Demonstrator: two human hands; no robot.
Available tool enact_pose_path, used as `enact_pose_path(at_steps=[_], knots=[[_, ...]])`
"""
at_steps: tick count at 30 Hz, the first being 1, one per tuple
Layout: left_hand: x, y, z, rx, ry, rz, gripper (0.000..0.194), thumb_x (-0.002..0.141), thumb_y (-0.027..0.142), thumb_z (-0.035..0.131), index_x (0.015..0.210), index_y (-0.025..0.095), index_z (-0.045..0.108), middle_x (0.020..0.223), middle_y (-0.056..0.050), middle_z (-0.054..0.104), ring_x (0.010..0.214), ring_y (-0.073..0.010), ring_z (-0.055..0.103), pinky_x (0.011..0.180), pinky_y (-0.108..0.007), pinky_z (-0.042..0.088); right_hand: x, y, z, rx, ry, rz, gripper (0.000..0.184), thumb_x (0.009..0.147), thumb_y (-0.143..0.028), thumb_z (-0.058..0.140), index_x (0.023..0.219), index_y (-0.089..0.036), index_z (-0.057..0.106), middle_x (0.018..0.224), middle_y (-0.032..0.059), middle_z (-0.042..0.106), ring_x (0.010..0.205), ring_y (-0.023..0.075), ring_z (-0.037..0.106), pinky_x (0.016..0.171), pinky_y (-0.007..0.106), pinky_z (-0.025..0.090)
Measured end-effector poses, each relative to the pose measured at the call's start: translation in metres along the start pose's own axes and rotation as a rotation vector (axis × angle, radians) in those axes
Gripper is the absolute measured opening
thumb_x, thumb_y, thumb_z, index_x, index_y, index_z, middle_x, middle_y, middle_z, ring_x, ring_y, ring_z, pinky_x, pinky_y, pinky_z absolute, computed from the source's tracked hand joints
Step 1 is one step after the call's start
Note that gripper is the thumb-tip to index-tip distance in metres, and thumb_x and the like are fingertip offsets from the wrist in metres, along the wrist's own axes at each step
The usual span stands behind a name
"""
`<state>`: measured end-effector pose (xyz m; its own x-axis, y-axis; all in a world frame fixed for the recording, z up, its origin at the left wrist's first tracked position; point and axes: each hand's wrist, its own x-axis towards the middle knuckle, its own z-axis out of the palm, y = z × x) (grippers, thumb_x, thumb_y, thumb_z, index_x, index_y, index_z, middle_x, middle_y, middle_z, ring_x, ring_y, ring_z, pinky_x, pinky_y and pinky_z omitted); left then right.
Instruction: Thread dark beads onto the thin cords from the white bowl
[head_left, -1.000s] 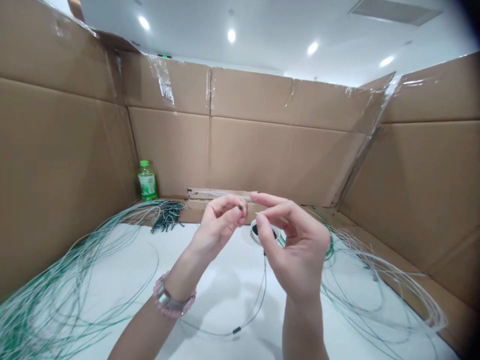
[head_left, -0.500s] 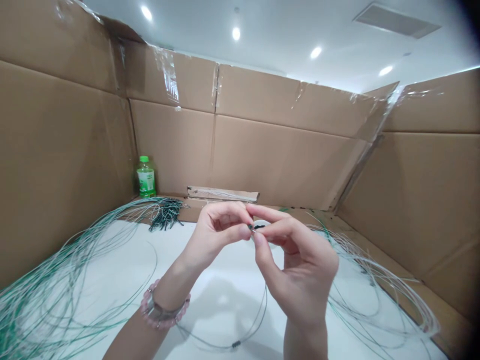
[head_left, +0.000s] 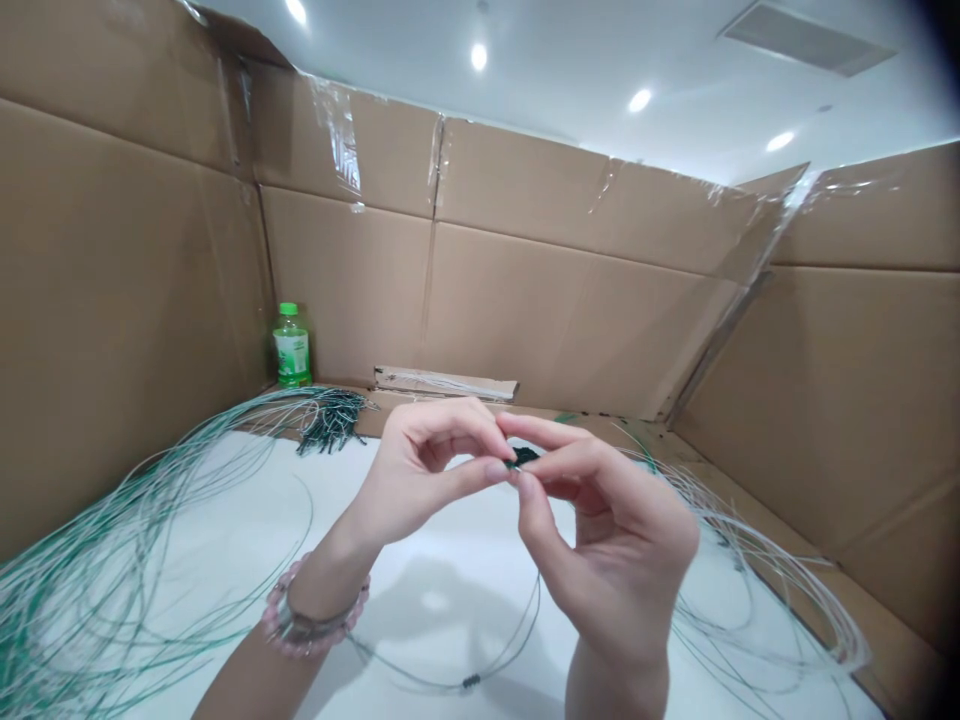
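From my head camera, near the middle of the frame, my left hand pinches a small dark green piece between thumb and forefinger, and my right hand grips a thin pale tip right beside it; whether the two touch I cannot tell. The piece could slip, I judge, since only my fingertips hold it, and the tip could bend or miss because my fingers hide most of the meeting point. A dark heap behind them makes the dark piece harder to pick out.

Below, a looped cord with dark beads lies on the table. Loose cords spread at lower left and a pale coil at lower right; either could snag my forearms. A green bottle stands at left, clear of my hands.
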<state>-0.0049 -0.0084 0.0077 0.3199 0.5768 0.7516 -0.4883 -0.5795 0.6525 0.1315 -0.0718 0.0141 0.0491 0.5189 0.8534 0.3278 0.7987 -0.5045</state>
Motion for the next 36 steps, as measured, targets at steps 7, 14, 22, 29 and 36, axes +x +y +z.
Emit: enact_pose_path(at_steps=[7,14,22,29,36], knots=[[-0.007,0.012,-0.003,0.530,-0.025,0.256,0.022,0.075,0.001,0.068,0.087,0.019,0.070,0.077,-0.001,0.066,0.071,-0.0094,0.061,0.065,-0.019,0.051,0.001,0.000,-0.004,-0.098,-0.046,-0.041,0.022,0.071,0.002,0.062,0.074,-0.019,0.059,0.072,-0.0016,0.067,0.085,0.0144,0.070,0.064,0.018,0.060],[-0.009,0.015,-0.005,0.601,-0.037,0.271,0.023,0.075,0.000,0.068,0.088,0.019,0.069,0.079,0.000,0.067,0.072,-0.0086,0.062,0.065,-0.018,0.050,0.001,0.001,-0.004,-0.073,-0.070,-0.031,0.020,0.076,0.000,0.062,0.079,-0.020,0.062,0.082,-0.0010,0.071,0.085,0.0134,0.070,0.064,0.018,0.060],[-0.006,0.012,-0.004,0.431,0.059,0.186,0.020,0.074,0.002,0.070,0.082,0.020,0.072,0.074,-0.001,0.070,0.068,-0.0106,0.063,0.061,-0.019,0.051,0.004,0.005,-0.009,-0.110,-0.068,-0.029,0.014,0.082,-0.009,0.065,0.080,-0.022,0.067,0.080,-0.0027,0.074,0.074,0.0118,0.071,0.066,0.021,0.057],[-0.007,0.015,-0.005,0.497,0.089,0.149,0.012,0.077,0.006,0.069,0.076,0.018,0.069,0.070,-0.001,0.067,0.065,-0.0099,0.061,0.056,-0.018,0.051,0.005,0.008,-0.006,-0.175,-0.058,-0.041,0.013,0.080,-0.010,0.068,0.077,-0.022,0.065,0.069,-0.0080,0.070,0.057,0.0054,0.062,0.054,0.016,0.047],[-0.008,0.016,-0.003,0.539,0.122,0.198,0.016,0.077,0.002,0.067,0.077,0.018,0.066,0.072,0.001,0.066,0.065,-0.0067,0.060,0.057,-0.014,0.049,0.002,0.006,-0.002,-0.127,0.011,-0.034,0.017,0.078,-0.006,0.067,0.083,-0.023,0.067,0.076,-0.0059,0.072,0.065,0.0081,0.066,0.061,0.019,0.054]])
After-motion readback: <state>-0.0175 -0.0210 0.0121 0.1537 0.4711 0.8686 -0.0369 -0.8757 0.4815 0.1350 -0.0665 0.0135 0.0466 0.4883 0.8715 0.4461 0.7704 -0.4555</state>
